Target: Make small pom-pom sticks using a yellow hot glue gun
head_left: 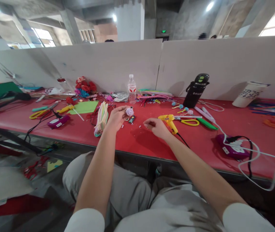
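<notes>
My left hand (pixel 118 116) is closed around a small lilac bobbly ball (pixel 129 111), held up above the red tabletop (pixel 125 141). Low over the table to its right, my right hand (pixel 157 127) has its fingers bent together; anything between the fingertips is too small to make out. Small pale bits (pixel 139 126) lie near those fingertips. Beyond the right hand lies a yellow hot glue gun (pixel 169 121), its black cord trailing toward the table edge. A bundle of pastel pipe cleaners (pixel 101 118) rests left of my left hand, and a small dark packet (pixel 131 119) sits below the ball.
A water bottle (pixel 132 90), black flask (pixel 196 91) and paper cup (pixel 248 95) stand toward the white partition (pixel 99 61). Yellow-handled scissors (pixel 190 122) and a green cutter (pixel 207 123) lie right. Purple power strips (pixel 231 149) with loose cables are on both sides. Red flowers (pixel 85 86) sit back left.
</notes>
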### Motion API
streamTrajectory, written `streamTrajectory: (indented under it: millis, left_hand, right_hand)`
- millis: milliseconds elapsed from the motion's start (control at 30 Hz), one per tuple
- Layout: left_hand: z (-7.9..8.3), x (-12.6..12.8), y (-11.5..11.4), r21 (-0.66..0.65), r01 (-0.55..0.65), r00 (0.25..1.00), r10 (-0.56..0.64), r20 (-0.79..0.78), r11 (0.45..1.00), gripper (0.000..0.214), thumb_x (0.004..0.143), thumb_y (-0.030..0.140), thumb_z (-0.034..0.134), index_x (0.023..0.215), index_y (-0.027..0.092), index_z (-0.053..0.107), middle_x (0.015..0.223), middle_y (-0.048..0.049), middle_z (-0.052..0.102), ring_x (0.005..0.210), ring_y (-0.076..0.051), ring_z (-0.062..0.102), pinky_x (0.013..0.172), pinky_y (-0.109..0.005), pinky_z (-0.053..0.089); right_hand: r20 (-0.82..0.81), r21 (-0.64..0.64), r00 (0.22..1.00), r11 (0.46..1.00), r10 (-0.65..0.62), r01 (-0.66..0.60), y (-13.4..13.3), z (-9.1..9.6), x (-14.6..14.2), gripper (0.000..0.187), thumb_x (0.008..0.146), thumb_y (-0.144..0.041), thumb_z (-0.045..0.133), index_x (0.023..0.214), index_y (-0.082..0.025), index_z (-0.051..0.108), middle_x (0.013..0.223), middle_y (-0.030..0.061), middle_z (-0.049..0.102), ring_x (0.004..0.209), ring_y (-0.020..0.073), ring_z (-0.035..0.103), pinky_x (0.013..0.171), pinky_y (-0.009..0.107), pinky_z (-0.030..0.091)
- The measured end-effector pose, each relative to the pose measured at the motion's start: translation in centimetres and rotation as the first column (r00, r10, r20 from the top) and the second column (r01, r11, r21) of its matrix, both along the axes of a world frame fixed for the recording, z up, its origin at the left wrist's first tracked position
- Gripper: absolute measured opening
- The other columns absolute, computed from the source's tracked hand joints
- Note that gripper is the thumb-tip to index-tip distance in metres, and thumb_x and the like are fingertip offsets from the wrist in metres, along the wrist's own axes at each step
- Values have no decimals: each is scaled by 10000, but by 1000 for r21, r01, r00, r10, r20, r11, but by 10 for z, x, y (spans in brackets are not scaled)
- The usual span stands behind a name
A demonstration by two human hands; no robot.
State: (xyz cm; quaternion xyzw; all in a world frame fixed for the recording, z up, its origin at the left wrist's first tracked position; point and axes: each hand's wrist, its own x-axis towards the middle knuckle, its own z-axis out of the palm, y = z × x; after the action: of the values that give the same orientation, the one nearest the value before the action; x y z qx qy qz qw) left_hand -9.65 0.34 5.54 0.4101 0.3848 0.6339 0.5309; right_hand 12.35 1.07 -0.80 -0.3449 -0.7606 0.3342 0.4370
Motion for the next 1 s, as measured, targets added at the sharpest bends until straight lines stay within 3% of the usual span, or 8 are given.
streamTrajectory:
  millis: [333, 533, 633, 833, 1000]
  left_hand:
    - [-5, 11, -2, -55, 23, 1000, -23, 9, 998, 137, 711, 119, 685, 848, 110, 688, 761, -66, 680, 719, -142, 663, 711, -266, 537]
    - [-10, 22, -4, -104, 53, 998, -50, 27, 993, 128, 735, 103, 652, 856, 107, 692, 754, -56, 678, 666, -111, 642, 646, -216, 511]
    - [-13, 26, -4, -129, 58, 998, -58, 2, 990, 124, 736, 105, 660, 857, 106, 691, 763, -54, 677, 665, -111, 641, 651, -220, 507]
    - [-18, 33, -5, -137, 87, 995, -93, -39, 987, 111, 738, 104, 666, 845, 115, 691, 806, -58, 682, 706, -113, 640, 715, -248, 516]
    - [-20, 37, -6, -133, 118, 990, -127, -57, 984, 98, 753, 115, 662, 845, 109, 694, 817, -69, 682, 725, -123, 641, 740, -267, 522]
  right_hand:
    - [-102, 37, 995, 999, -19, 23, -8, 4, -5, 115, 795, -297, 659, 776, -188, 688, 786, 50, 724, 730, 180, 658, 717, 324, 514]
    - [-288, -78, 957, 997, -33, 11, -11, 8, -7, 181, 741, -357, 736, 779, -186, 690, 746, 49, 726, 701, 192, 677, 690, 332, 541]
    - [-354, -76, 934, 997, -51, 26, -13, 13, -6, 223, 771, -386, 715, 859, -181, 715, 763, 51, 732, 709, 192, 683, 711, 342, 553]
    - [-280, 67, 951, 985, -132, 156, -19, 20, -5, 223, 817, -401, 673, 846, -182, 702, 793, 44, 718, 715, 166, 646, 690, 306, 519]
    - [-247, 93, 955, 977, -164, 192, -22, 25, -5, 226, 831, -412, 662, 829, -186, 675, 795, 42, 700, 725, 164, 627, 685, 298, 501]
